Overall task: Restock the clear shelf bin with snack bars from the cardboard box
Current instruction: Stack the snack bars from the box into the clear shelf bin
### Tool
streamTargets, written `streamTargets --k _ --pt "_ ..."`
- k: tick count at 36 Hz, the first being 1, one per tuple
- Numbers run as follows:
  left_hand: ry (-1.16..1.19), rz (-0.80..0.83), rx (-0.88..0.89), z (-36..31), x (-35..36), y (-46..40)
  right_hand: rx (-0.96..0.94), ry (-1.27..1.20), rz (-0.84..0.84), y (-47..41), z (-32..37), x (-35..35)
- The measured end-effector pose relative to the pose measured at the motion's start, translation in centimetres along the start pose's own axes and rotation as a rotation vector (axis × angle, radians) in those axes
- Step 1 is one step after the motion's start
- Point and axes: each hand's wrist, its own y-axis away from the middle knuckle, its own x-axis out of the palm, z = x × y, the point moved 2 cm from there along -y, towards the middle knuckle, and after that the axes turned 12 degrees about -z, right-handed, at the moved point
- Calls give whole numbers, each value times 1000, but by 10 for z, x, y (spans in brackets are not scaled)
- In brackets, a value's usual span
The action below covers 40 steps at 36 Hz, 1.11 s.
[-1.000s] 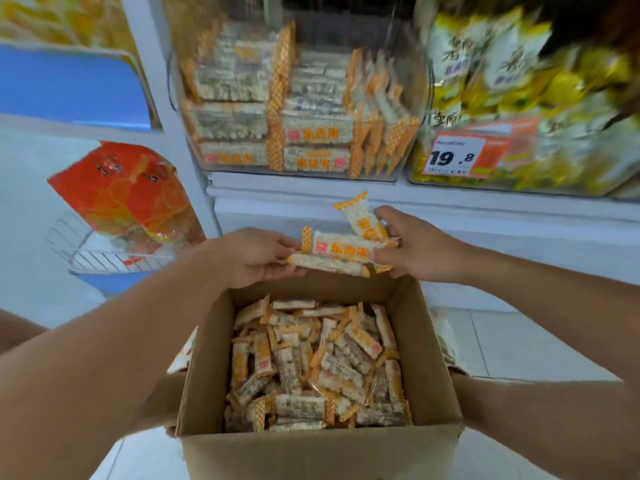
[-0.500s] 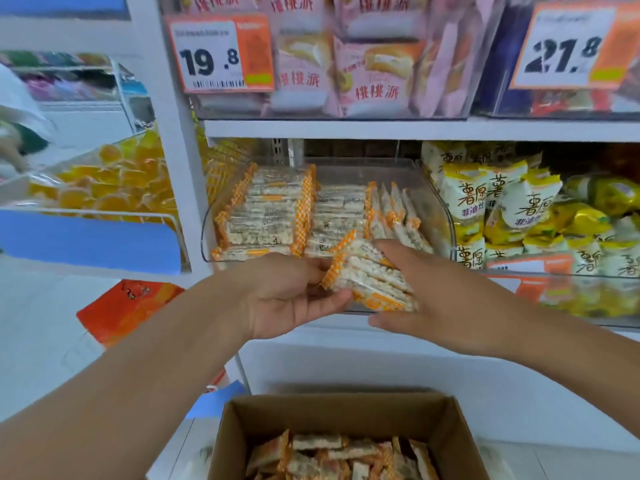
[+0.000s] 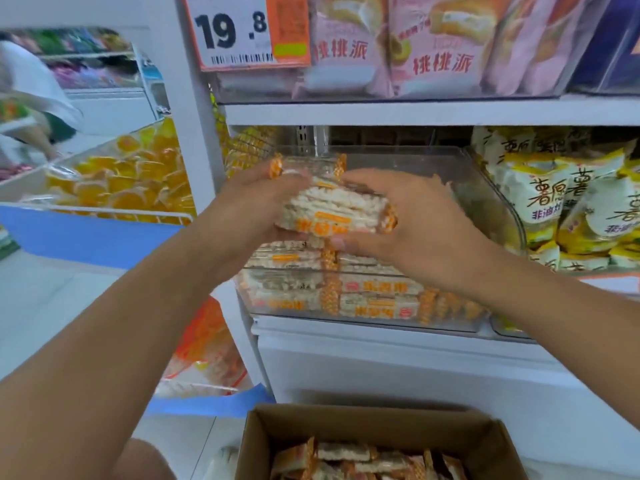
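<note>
A stack of snack bars (image 3: 332, 211) in clear wrappers with orange checked ends is held between both hands, just above the clear shelf bin (image 3: 498, 206). My left hand (image 3: 252, 206) grips the stack's left end and my right hand (image 3: 408, 220) grips its right end. Rows of the same bars (image 3: 374, 296) lie stacked in the bin's front part. The cardboard box (image 3: 346, 427) stands open below at the bottom edge, with more bars (image 3: 363, 460) in it.
Yellow snack bags (image 3: 568, 206) fill the bin to the right. Pink cake packs (image 3: 440, 46) and a 19.8 price tag (image 3: 242, 29) sit on the shelf above. A white upright (image 3: 197, 133) stands left, with orange sweets (image 3: 131, 181) beyond. A person (image 3: 31, 95) is far left.
Both hands have lifted the bars from over the box up to the shelf bin and squared them into a tight stack. The camera has tilted upward, so the box has dropped low in view.
</note>
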Motion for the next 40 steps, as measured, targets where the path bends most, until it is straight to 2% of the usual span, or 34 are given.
streamTargets --k 2,4,7,11,15,18,21,24,27,30,35,40 --pt "7 -39 -99 5 -8 -7 11 -54 17 1 2 12" --pt "-95 -88 -113 12 -16 -12 33 -94 48 3 2 24" --pt "-483 -171 165 16 -31 -16 34 -96 63 3 2 37" --pt "-782 -220 546 11 -37 -5 9 -77 58 2 4 45" --pt "-1032 -268 714 9 -38 -2 -31 -26 68 2 6 50" --pt "-1071 -156 785 11 -42 -4 -55 -22 83 2 8 54" --pt "-1093 47 818 11 -51 -5 -80 14 107 2 13 56" --pt "-1379 264 730 19 -55 -2 -72 75 170 3 17 58" --pt "-1668 363 673 31 -56 -3 -117 115 242 5 21 62" --pt "-1627 356 697 33 -56 -5 -106 115 219 8 19 56" --pt "-1512 366 705 34 -60 -8 -161 40 -81 14 7 39" --pt "-1466 364 707 36 -62 -10 -210 -41 -160 21 4 36"
